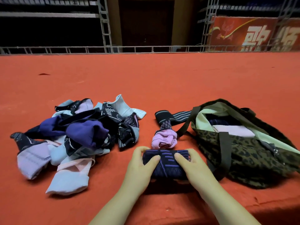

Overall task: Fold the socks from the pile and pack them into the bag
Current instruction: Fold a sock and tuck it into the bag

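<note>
The step in hand looks like the folding of one pair: a dark navy sock bundle (165,163) with purple lines lies on the red desk (146,78) right in front of the person, and both hands are on it. The left hand (139,166) curls round its left end, thumb on top and fingers tucked over the far edge; the right hand (191,166) does the same at the right end, so each grip is closed on the bundle rather than open. The bundle seems already doubled over, so the fold is probably close to finished. The next move likely calls for keeping it squeezed so it does not spring open, then lifting it right and into the mouth of the leopard-print bag (243,153), which lies just beside the right hand with its pale lining showing and some folded socks already inside. One of the bag's dark straps (224,150) crosses the opening and could catch the bundle. Just behind the hands lie a pink rolled sock (164,140) and a striped dark sock (170,116), loose on the desk. The pile of socks (78,137) sits to the left, still large.
</note>
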The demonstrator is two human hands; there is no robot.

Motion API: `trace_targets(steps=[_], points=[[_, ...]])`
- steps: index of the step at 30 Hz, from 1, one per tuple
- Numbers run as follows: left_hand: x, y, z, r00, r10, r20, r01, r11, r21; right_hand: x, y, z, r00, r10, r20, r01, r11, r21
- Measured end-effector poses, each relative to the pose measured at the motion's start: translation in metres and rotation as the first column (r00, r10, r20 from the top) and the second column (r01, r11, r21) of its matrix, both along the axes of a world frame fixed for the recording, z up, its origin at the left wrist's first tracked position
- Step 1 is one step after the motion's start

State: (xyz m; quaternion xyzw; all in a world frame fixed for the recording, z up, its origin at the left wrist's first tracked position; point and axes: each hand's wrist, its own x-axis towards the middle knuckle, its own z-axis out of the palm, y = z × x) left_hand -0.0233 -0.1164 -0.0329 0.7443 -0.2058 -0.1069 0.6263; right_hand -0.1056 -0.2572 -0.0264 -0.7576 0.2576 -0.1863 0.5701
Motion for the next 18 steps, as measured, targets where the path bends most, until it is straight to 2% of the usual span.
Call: trace_targets(steps=[4,7,11,14,16,18], points=[[-0.01,-0.051,0.028,0.968,-0.2,0.148,0.196,0.98,0.04,-0.032,-0.046,0.041,0.996,-0.086,0.009,0.086,0.987,-0.134],[-0.018,-0.096,0.05,0.95,-0.279,0.143,0.276,0.96,0.039,-0.05,-0.088,0.067,0.994,-0.105,-0.001,0.103,0.975,-0.195],[-0.02,-0.155,0.064,0.94,-0.303,0.158,0.307,0.952,0.0,-0.064,-0.148,0.086,0.999,-0.034,-0.01,0.033,0.998,-0.053],[-0.025,-0.187,0.071,0.934,-0.321,0.157,0.33,0.943,-0.037,-0.07,-0.189,0.089,0.994,-0.107,0.034,0.107,0.994,0.006],[-0.03,-0.204,0.07,0.924,-0.338,0.177,0.337,0.941,0.034,-0.071,-0.21,0.091,0.977,-0.198,0.074,0.194,0.979,0.058],[-0.036,-0.215,0.065,0.883,-0.378,0.278,0.336,0.923,0.188,-0.072,-0.223,0.092,0.965,-0.256,0.057,0.247,0.961,0.127]])
